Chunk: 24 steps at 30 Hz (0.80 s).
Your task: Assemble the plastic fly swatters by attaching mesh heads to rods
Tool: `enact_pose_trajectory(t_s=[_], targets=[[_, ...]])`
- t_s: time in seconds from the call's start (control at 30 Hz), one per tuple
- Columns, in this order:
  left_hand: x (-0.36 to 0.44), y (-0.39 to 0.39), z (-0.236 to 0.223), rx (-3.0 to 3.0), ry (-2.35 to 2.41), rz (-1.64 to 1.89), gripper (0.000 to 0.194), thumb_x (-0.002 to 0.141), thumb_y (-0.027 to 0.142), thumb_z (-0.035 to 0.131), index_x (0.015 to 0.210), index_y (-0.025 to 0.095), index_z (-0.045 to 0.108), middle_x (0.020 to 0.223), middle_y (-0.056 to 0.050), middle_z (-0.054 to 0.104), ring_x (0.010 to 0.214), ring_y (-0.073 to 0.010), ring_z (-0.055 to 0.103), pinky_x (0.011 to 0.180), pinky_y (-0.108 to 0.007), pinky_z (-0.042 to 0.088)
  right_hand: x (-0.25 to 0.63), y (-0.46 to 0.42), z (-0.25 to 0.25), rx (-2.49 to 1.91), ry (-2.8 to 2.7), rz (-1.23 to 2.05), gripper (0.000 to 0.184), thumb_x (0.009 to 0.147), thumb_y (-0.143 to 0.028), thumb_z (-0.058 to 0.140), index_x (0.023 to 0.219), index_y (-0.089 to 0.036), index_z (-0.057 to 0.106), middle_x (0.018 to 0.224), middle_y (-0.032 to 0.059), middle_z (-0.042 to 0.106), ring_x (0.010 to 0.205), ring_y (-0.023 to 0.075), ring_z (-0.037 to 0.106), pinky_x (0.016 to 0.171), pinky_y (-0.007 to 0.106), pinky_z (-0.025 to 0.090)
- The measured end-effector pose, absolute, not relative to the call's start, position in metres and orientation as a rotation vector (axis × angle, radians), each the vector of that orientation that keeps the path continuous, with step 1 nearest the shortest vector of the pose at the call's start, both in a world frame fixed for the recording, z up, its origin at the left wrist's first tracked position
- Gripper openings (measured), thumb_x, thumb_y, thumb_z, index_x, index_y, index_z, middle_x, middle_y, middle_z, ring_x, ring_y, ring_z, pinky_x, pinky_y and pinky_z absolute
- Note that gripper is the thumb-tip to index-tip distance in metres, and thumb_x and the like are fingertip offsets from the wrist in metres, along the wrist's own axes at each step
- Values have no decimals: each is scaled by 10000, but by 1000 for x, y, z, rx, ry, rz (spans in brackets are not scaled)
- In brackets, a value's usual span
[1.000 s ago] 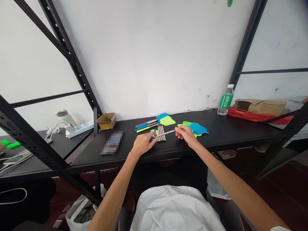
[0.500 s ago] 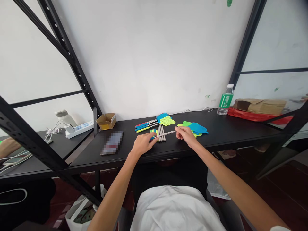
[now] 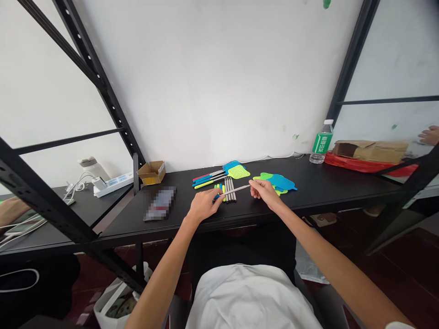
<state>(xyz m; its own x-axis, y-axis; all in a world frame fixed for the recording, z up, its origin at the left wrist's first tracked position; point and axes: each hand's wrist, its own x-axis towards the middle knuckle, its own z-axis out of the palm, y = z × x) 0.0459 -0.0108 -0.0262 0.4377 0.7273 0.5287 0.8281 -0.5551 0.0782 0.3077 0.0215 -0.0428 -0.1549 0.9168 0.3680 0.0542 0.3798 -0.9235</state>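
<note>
Head camera, the only view on my feed: two bare hands hold a thin metal rod [image 3: 239, 188] low over a black desk [image 3: 329, 187], slanting from one to the other. I see the left hand [image 3: 205, 202] curled around one end, where a bit of blue shows, apparently a handle; fingers cover most of it, so I cannot tell whether the two are joined. The right hand [image 3: 263, 191] pinches the opposite end between thumb and fingertips.

Between the hands and beneath the held rod lies a row of loose rods [image 3: 229, 183], with short coloured handles [image 3: 220, 186] beside them, just past the left fingers. Behind the grip, toward the wall, several swatters [image 3: 239, 172] rest with heads and handles on. Just beyond the right hand, loose swatter heads [image 3: 283, 182] overlap in a blue and green pile.

By my reading, part of the set is put together and the rest remains in pieces; I make out no head on the held rod.

Left of the grip sits a small cardboard box [image 3: 151, 173]; well to the right stands a water bottle [image 3: 321, 146]. Another person's hand [image 3: 430, 135] shows at the far right edge.
</note>
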Motion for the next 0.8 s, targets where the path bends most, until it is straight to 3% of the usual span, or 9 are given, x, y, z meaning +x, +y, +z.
enact_pose_trajectory(t_s=[0.3,0.8], targets=[[46,-10,-27,-2488,-1369,-775,329,1000,442,370,1054,243,626,949,-32,729,781,-187,663,627,-254,383,307,20,-41,-889,-1521,987,366,834,-523,621,660,-209,556,626,13,606,517,126,504,458,253,341],[46,-11,-26,-2501,-1380,-782,331,984,470,405,1049,250,643,961,-18,734,699,-162,647,642,-255,399,308,22,-43,-901,-1595,921,490,860,-563,565,534,-201,516,567,23,570,502,133,496,476,273,349]])
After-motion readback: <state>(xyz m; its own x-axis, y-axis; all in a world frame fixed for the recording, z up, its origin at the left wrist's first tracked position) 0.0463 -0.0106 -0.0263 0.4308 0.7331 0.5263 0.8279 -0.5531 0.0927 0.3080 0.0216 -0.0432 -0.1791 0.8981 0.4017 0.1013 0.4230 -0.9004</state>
